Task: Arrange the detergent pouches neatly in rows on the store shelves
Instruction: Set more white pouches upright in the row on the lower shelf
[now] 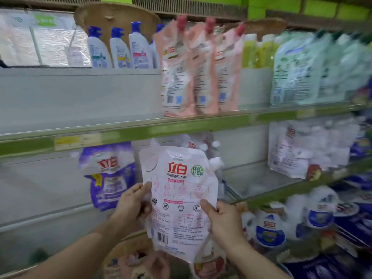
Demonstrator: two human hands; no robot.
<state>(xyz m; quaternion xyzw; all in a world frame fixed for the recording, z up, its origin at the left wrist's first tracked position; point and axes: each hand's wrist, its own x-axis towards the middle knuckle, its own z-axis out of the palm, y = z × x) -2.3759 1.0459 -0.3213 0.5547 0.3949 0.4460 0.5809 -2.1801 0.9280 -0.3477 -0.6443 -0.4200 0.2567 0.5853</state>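
Observation:
A white and pink detergent pouch [179,196] with red lettering and a white spout cap is upright in front of the middle shelf. My left hand [131,202] grips its left edge, thumb on the front. My right hand [223,216] grips its right edge the same way. Behind the held pouch, more white pouches [199,144] lean on that shelf. A purple pouch [109,174] stands to the left. Three pink pouches [198,71] stand in a row on the upper shelf.
Green-edged shelf rails [141,130] run across the view. White spray bottles [120,49] and pale green pouches [314,69] stand on the upper shelf. White pouches [298,150] fill the right middle shelf; blue-and-white packs [271,228] lie below. A basket with pouches [136,258] sits beneath my arms.

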